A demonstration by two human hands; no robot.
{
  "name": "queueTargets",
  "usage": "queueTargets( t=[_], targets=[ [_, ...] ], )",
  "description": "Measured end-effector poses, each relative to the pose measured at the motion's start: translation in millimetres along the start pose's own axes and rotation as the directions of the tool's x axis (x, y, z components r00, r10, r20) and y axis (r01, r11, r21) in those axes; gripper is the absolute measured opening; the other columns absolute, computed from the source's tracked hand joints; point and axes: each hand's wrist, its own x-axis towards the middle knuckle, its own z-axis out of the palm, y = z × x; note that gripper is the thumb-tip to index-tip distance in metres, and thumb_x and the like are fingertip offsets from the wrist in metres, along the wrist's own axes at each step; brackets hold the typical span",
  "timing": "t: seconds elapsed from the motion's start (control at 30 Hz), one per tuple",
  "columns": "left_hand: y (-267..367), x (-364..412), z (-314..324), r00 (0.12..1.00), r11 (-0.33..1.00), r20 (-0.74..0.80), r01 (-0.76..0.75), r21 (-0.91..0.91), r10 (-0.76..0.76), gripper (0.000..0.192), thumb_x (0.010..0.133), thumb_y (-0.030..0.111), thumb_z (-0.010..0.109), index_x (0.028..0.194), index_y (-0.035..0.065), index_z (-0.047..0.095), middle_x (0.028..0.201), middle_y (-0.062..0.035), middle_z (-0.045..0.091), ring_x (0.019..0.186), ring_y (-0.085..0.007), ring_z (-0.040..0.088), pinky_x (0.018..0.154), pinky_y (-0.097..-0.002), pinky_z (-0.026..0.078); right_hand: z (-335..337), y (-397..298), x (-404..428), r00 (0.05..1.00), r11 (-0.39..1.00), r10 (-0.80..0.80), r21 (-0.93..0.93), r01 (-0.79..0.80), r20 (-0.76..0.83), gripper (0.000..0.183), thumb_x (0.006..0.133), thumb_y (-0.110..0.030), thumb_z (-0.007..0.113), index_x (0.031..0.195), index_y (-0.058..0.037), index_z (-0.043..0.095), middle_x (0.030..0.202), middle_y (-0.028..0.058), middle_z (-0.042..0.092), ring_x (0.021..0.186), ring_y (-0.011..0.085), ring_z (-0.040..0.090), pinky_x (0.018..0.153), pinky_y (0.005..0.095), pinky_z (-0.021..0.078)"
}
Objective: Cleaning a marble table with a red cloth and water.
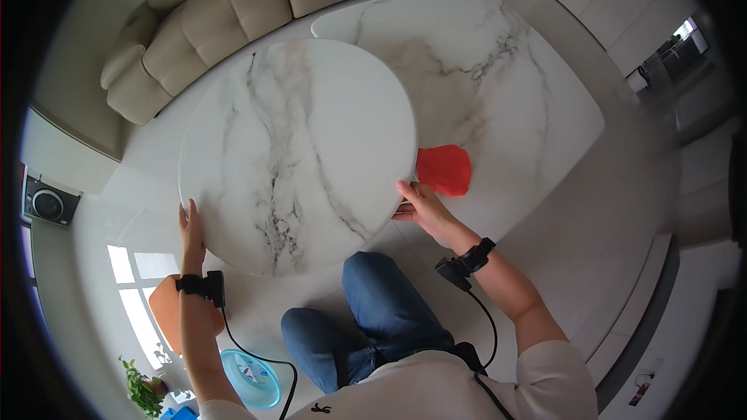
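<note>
A round marble-patterned tabletop (350,128) lies before me, overlapping a larger marble-patterned table (513,105) behind and to its right. My left hand (191,227) grips its left edge, with the fingers along the rim. At the right edge, my right hand (425,209) holds the rim, thumb on top and fingers below. Just beyond that hand a red cloth (444,170) lies on the larger table, against the round top's edge. Both wrists wear black straps with small devices and cables.
A beige sofa (222,9) runs along the far side. On the floor at lower left are an orange stool (166,309), a light-blue basin (269,388) and a potted plant (142,388). A low white ledge (633,303) stands at the right.
</note>
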Motion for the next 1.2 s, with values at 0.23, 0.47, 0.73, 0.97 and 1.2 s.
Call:
queueTargets(
  t=[0.23,0.47,0.73,0.97,1.2],
  targets=[
    [30,-122,44,0.944,0.946,-0.073,0.323,0.022,-0.320,0.078,0.089,0.059,0.048,0.139,0.0011,0.031,0.133,-0.0165,0.043,0.123,-0.0259,0.045,0.088,-0.0434,0.047,10,14,-16,0.996,0.997,0.057,-0.043,-0.060,-0.069,0.066,0.092,-0.048,0.053,0.124,0.0083,0.039,0.112,0.0157,0.054,0.103,0.0214,0.057,0.093,0.0366,0.0458],
    [-8,-128,41,0.944,0.878,-0.014,0.301,-0.372,-0.329,0.074,0.087,0.065,0.047,0.123,0.0004,0.046,0.105,-0.0105,0.059,0.083,-0.0198,0.062,0.057,-0.0297,0.053,27,20,-13,0.991,0.992,0.122,-0.028,-0.121,0.049,0.062,0.092,-0.044,0.055,0.124,0.0068,0.039,0.119,0.0188,0.051,0.107,0.0237,0.056,0.094,0.0394,0.0445],
    [-18,-72,21,0.959,0.935,-0.064,0.254,-0.247,-0.277,0.080,0.086,0.065,0.048,0.125,-0.0044,0.046,0.111,-0.0138,0.058,0.093,-0.0222,0.062,0.069,-0.0335,0.054,48,51,-17,0.959,0.975,0.220,-0.079,-0.209,0.180,0.056,0.091,-0.041,0.056,0.124,0.0020,0.042,0.119,0.0168,0.052,0.105,0.0260,0.059,0.092,0.0409,0.0470],
    [-18,-40,12,0.965,0.926,0.076,0.263,-0.271,-0.251,0.084,0.084,0.064,0.052,0.132,-0.0038,0.042,0.123,-0.0145,0.054,0.105,-0.0263,0.058,0.085,-0.0376,0.051,75,67,-26,0.952,0.966,0.254,-0.091,-0.242,0.169,0.049,0.091,-0.042,0.058,0.115,0.0001,0.051,0.108,0.0123,0.057,0.099,0.0197,0.060,0.088,0.0365,0.0491],
    [-44,-27,-32,0.977,0.962,0.058,0.212,-0.172,-0.205,0.087,0.086,0.066,0.046,0.138,-0.0030,0.034,0.130,-0.0163,0.048,0.111,-0.0267,0.055,0.084,-0.0378,0.050,24,49,-13,0.862,0.933,0.320,-0.289,-0.215,0.392,0.038,0.092,-0.033,0.057,0.106,0.0021,0.058,0.101,0.0131,0.064,0.090,0.0186,0.065,0.081,0.0296,0.0512]
  ],
)
